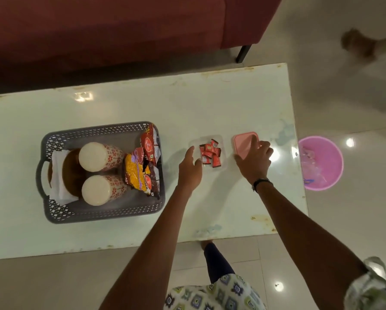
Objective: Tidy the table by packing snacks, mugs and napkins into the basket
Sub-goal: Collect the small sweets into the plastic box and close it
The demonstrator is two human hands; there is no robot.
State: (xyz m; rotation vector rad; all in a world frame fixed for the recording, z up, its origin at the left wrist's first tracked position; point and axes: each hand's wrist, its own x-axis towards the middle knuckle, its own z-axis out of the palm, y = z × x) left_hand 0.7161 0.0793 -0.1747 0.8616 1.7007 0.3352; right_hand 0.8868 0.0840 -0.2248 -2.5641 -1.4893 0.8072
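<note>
Patterned sleeves sit nearest the lens, with both bare forearms stretched out over the table (243,104). Left hand (191,170) is seen at the near-left corner of the clear box (210,153); its fingers are extended and only loosely bent, touching or just beside the rim, nothing gripped. Right hand (253,161) is laid on the pink lid (245,144), fingers curled over its near-right edge, so the lid is judged to be held; how firm the grip is cannot be told.

Handling: the box is judged light, thin-walled and a bit slippery, loaded with loose red sachets (210,154) that would spill if tipped. It should be taken by two opposite side walls and kept level. The lid is judged stiff, flat and light, best pinched at an edge or corner and pressed on before lifting.

Orientation: box and lid are both near-square with rounded corners, so no clear long axis is read; the box opens upward, and the lid lies flat just beside it on the right.

Further left, the grey basket (53,139) is set with its long axis running toward and away from the viewer, handle on the left wall. Two mugs (98,156), napkins (60,193) and snack packets (142,168) are already packed inside. A pink bin (328,175) stands on the floor beyond the right end of the table.
</note>
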